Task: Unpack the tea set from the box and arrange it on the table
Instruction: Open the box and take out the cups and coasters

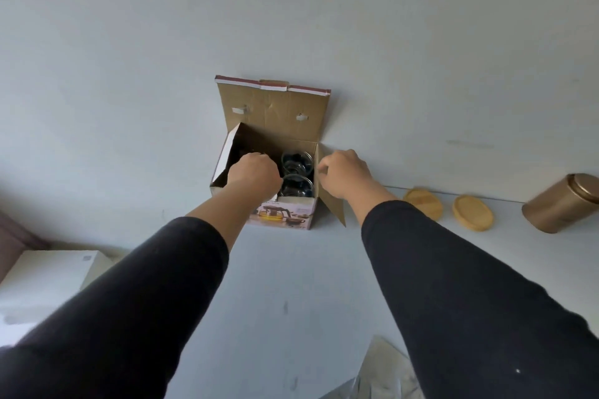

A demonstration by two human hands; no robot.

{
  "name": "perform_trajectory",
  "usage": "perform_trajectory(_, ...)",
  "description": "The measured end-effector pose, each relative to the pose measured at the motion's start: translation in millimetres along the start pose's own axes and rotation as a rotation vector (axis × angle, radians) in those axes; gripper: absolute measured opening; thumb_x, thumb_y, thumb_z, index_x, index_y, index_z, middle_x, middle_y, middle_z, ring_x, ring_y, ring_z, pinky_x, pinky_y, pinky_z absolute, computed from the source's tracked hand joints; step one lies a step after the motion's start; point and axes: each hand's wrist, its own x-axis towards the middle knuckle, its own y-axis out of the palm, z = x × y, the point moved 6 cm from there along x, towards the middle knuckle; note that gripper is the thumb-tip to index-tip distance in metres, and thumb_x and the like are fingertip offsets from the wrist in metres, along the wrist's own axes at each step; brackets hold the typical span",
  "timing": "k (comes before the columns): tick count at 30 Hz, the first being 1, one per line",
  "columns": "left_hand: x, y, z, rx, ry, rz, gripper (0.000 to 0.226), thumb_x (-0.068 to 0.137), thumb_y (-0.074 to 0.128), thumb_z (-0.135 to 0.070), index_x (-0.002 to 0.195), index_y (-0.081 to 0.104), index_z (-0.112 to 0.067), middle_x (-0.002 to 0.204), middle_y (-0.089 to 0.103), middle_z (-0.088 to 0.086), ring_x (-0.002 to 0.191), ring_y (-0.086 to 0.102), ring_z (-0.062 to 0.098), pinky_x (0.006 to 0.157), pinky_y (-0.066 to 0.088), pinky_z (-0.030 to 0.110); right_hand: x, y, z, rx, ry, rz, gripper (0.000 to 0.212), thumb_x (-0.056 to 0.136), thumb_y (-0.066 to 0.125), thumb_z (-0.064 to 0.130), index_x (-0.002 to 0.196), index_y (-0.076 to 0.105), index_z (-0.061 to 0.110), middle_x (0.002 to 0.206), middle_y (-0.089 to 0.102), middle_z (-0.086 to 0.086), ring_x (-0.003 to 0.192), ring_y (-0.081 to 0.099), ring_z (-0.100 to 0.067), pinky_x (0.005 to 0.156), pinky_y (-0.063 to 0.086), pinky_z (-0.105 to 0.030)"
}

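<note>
An open cardboard box (285, 212) with a teapot picture on its front stands on the white table (285, 285) against the wall, its lid flap up. Two glass cups (296, 162) show inside on the right half. My left hand (254, 172) reaches down into the left half of the box, fingers curled and hidden inside; what they touch is hidden. My right hand (345, 173) pinches the box's right side flap (334, 204) at its upper edge.
Two round wooden coasters (423, 202) (472, 212) lie on the table right of the box. A gold metal canister (564, 202) lies on its side at far right. A white box (48, 272) sits at left. Crumpled plastic wrap (385, 372) lies near the front edge.
</note>
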Motion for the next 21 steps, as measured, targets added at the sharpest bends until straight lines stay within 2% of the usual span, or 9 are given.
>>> perform_trajectory(3, 16, 4, -6, 0.03, 0.028, -0.032, 0.023, 0.094, 0.051, -0.027, 0.099, 0.07, -0.015, 0.103, 0.062, 0.005, 0.095, 0.057, 0.02, 0.087, 0.053, 0.036, 25, 7, 5, -0.086, -0.062, -0.018, 0.029, 0.096, 0.048, 0.02, 0.12, 0.066, 0.02, 0.124, 0.057, -0.008, 0.119, 0.044, -0.029, 0.097, 0.043, -0.04)
perform_trajectory(6, 35, 10, -9, 0.098, 0.05, -0.054, 0.029, 0.093, 0.054, -0.037, 0.113, 0.067, -0.02, 0.119, 0.056, 0.005, 0.11, 0.05, 0.022, 0.093, 0.048, 0.035, 48, 19, 5, -0.166, -0.101, -0.014, 0.027, 0.095, 0.052, 0.023, 0.118, 0.067, 0.024, 0.125, 0.055, -0.006, 0.119, 0.043, -0.028, 0.094, 0.044, -0.039)
perform_trajectory(8, 46, 17, -8, 0.133, 0.045, -0.052, 0.033, 0.091, 0.057, -0.04, 0.116, 0.066, -0.021, 0.123, 0.052, 0.005, 0.114, 0.046, 0.023, 0.095, 0.044, 0.036, 61, 26, 4, -0.195, -0.112, -0.007, 0.025, 0.092, 0.058, 0.025, 0.115, 0.068, 0.026, 0.126, 0.051, -0.006, 0.12, 0.041, -0.028, 0.094, 0.042, -0.038)
perform_trajectory(13, 60, 34, -3, 0.194, 0.031, -0.055, 0.035, 0.086, 0.06, -0.047, 0.109, 0.069, -0.022, 0.123, 0.047, 0.004, 0.114, 0.041, 0.023, 0.098, 0.04, 0.037, 83, 38, 7, -0.298, -0.125, -0.048, 0.026, 0.086, 0.064, 0.025, 0.112, 0.07, 0.025, 0.126, 0.043, -0.005, 0.121, 0.036, -0.027, 0.095, 0.036, -0.039)
perform_trajectory(21, 62, 47, 2, 0.104, 0.011, -0.143, 0.028, 0.086, 0.06, -0.045, 0.092, 0.075, -0.021, 0.122, 0.045, 0.001, 0.115, 0.038, 0.021, 0.099, 0.036, 0.037, 92, 48, 14, -0.34, -0.164, -0.062, 0.03, 0.089, 0.057, 0.016, 0.116, 0.067, 0.02, 0.122, 0.048, -0.003, 0.119, 0.038, -0.025, 0.091, 0.033, -0.037)
